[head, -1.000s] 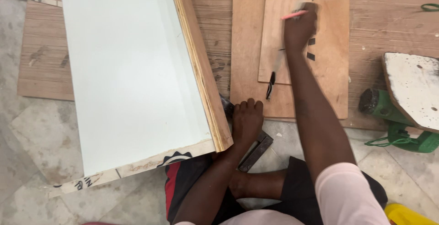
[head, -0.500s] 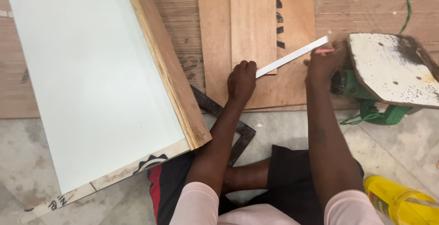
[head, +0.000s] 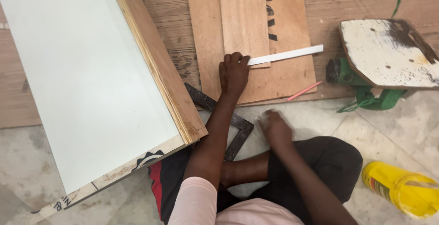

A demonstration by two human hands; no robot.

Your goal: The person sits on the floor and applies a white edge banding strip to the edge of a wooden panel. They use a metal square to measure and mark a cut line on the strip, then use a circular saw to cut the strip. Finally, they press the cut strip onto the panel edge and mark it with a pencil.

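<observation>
Nearest the camera, the person is sitting on the tiled floor (head: pixel 55 161) in dark shorts and a pale pink sleeve, legs folded. The right hand (head: pixel 275 126) is hovering low over the pale stone tile, just off the knee, fingers curled loosely together and blurred; whether anything is inside that grip cannot be told. A dark metal try square (head: pixel 235 131), pitted and L-shaped, is lying partly under the left forearm. To the right a yellow plastic bottle (head: pixel 404 193) is lying on its side, one only. On the left a large board (head: pixel 87 74) with a smooth pale green face and a raw layered plywood edge is tilting over the lap. Farther out, the left hand (head: pixel 234 72) is resting palm down with fingers pressing on the near end of a thin white strip (head: pixel 286 55), flat, straight and narrow, one piece, lying slantwise across two stacked plywood sheets: a smaller plain rectangle (head: pixel 243 17) on a wider brown sheet (head: pixel 292 76) with black stencil marks. A single pink pencil (head: pixel 304 91) is lying at that sheet's near edge. Beyond, a white-painted, chipped wooden piece (head: pixel 388 51) is sitting over a green power tool (head: pixel 347 74) with green cord.
</observation>
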